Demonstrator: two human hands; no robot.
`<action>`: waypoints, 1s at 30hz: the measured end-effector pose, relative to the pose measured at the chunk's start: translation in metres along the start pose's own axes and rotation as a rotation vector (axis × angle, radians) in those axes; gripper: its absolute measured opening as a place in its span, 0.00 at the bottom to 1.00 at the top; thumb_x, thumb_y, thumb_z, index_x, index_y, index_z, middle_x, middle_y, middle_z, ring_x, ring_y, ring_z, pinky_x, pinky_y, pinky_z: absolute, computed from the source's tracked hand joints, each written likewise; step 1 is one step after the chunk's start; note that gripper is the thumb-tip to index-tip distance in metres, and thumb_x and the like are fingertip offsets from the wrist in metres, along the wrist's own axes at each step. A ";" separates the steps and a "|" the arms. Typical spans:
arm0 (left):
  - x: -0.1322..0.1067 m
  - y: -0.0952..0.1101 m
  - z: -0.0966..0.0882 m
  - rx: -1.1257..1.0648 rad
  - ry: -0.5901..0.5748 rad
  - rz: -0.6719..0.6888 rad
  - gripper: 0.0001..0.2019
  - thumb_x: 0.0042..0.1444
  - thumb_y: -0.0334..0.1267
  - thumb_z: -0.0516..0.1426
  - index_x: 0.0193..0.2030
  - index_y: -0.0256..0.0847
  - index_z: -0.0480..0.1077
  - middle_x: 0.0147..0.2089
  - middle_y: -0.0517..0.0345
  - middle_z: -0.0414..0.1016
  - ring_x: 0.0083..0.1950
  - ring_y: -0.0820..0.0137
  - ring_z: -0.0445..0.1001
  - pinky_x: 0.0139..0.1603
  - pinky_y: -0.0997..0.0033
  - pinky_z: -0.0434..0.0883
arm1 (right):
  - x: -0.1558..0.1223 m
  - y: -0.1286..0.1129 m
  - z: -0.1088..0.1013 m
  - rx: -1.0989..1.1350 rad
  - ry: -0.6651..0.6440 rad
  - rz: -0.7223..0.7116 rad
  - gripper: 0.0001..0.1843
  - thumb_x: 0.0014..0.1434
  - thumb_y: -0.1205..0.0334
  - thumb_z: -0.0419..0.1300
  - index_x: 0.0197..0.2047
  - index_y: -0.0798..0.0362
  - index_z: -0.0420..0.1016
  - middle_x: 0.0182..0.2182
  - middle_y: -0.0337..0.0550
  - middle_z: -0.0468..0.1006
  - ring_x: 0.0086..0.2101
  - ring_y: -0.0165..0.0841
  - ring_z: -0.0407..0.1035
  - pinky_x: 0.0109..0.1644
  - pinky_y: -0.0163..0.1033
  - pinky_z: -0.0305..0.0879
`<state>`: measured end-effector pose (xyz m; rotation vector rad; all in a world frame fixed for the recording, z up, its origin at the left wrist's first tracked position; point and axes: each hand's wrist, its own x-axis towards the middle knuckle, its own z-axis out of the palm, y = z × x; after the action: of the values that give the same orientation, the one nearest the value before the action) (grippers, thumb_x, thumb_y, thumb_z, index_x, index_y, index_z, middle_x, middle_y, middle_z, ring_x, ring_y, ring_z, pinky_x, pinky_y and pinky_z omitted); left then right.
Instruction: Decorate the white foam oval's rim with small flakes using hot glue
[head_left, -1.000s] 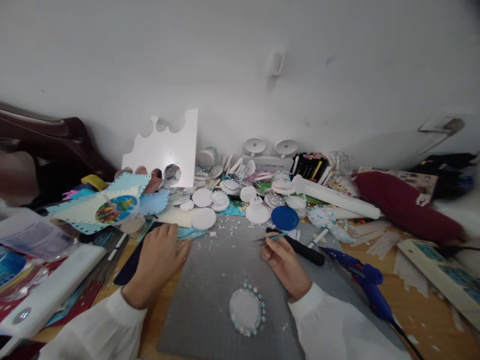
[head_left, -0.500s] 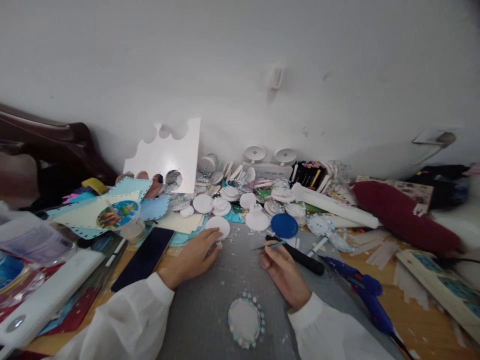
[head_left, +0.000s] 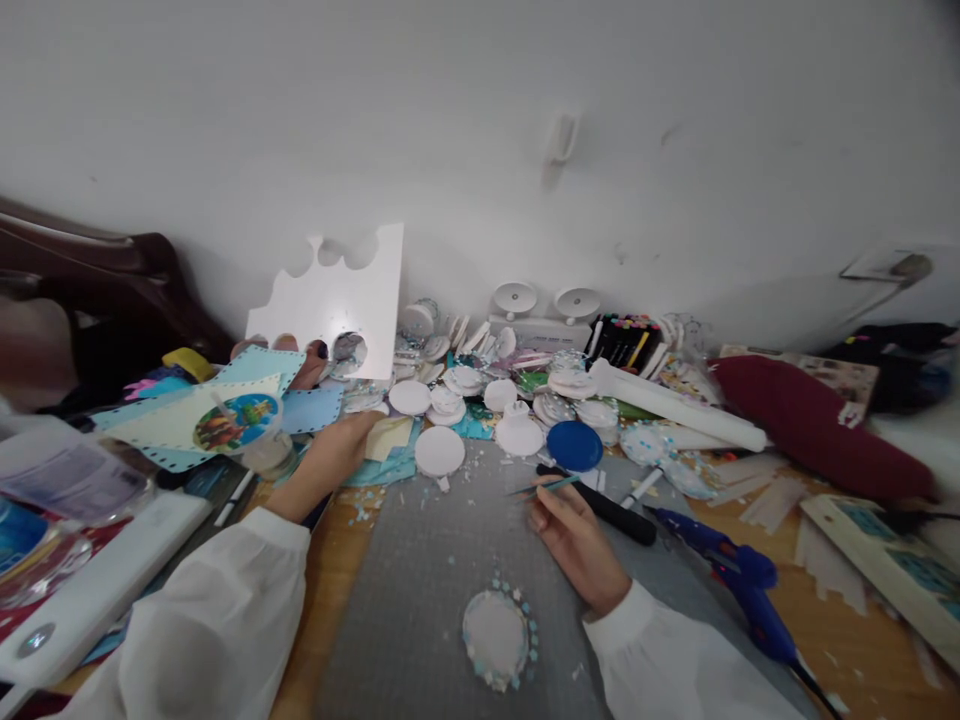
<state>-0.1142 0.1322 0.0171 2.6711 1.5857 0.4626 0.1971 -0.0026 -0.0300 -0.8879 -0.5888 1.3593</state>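
Note:
Thin, pointed teal tweezers (head_left: 559,483) are pinched in the fingers of my right hand (head_left: 577,540), above the grey mat (head_left: 420,600). My left hand (head_left: 339,455) reaches to the pale yellow paper sheets (head_left: 390,438) beside the pile; its fingertips are mostly hidden, and I cannot make out what they touch. A white round disc (head_left: 439,452) lies on the mat's far edge, right of that hand. Nearer to me sits a white disc edged with small blue and white pieces (head_left: 495,638). A blue disc (head_left: 574,446) lies beyond my right hand.
Behind the mat lies a pile of white discs (head_left: 465,380). A black-handled tool (head_left: 615,515), a blue glue gun (head_left: 739,575) and a power strip (head_left: 892,565) are at the right. A plastic cup (head_left: 262,440) stands at the left, and a cut white board (head_left: 330,305) leans against the wall.
My left hand has left the white disc and moved left and away from me to the paper sheets. My right hand still holds the tweezers in nearly the same place.

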 end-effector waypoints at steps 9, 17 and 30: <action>-0.002 -0.006 -0.004 0.015 -0.116 0.216 0.21 0.52 0.23 0.48 0.50 0.42 0.70 0.55 0.51 0.73 0.56 0.62 0.71 0.56 0.63 0.68 | 0.002 0.003 -0.004 -0.002 -0.013 0.006 0.13 0.46 0.56 0.72 0.35 0.50 0.78 0.29 0.37 0.71 0.25 0.25 0.59 0.29 0.32 0.58; -0.008 -0.018 -0.008 0.070 -0.162 0.256 0.23 0.58 0.31 0.52 0.61 0.40 0.62 0.57 0.46 0.71 0.57 0.57 0.70 0.56 0.59 0.69 | 0.001 0.004 -0.005 -0.011 -0.021 0.009 0.14 0.46 0.56 0.72 0.35 0.51 0.77 0.28 0.37 0.70 0.26 0.25 0.59 0.29 0.32 0.57; 0.002 -0.013 0.004 0.199 -0.132 0.263 0.14 0.59 0.30 0.51 0.50 0.45 0.68 0.55 0.52 0.70 0.54 0.61 0.72 0.49 0.65 0.72 | 0.001 0.002 -0.001 -0.011 -0.017 0.000 0.14 0.45 0.56 0.73 0.34 0.51 0.78 0.28 0.37 0.72 0.26 0.25 0.60 0.29 0.32 0.56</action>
<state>-0.1237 0.1407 0.0114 3.0028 1.3166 0.1287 0.1969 -0.0019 -0.0326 -0.8854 -0.6097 1.3662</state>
